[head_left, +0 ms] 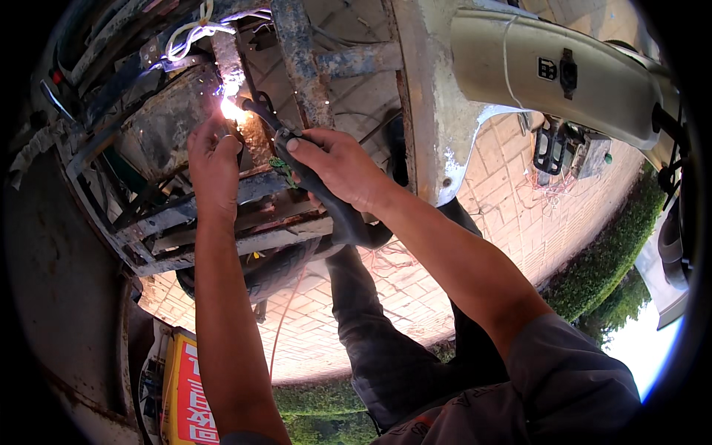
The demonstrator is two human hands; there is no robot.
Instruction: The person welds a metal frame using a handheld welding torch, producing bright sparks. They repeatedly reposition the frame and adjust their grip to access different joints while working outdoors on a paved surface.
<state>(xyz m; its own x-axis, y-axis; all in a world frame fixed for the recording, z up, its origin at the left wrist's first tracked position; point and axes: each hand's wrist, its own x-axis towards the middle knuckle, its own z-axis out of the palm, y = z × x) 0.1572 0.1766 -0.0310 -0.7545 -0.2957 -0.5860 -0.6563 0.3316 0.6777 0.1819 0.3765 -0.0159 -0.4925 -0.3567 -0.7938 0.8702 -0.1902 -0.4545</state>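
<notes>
My right hand point(324, 167) grips the black handle of a welding tool point(335, 211), whose head points up and left toward a bright glow with sparks point(232, 110) on a rusty metal bar point(256, 148) of a vehicle frame. My left hand point(213, 167) is closed just below and left of the glow, its fingertips close to the hot spot. What they hold is hidden in the glare and behind the fingers. A pale looped cord point(194, 33) hangs on the frame above the sparks. Dark scraped crossbars point(297, 63) surround the work area.
A pale body panel point(556, 67) fills the upper right. Below it, a black pedal-like part point(550, 148) lies on brick paving point(504, 215). A yellow-and-red sign point(189, 378) stands at lower left, beside a rusty metal panel point(74, 297). My legs point(371, 334) and a hedge point(593, 259) show below.
</notes>
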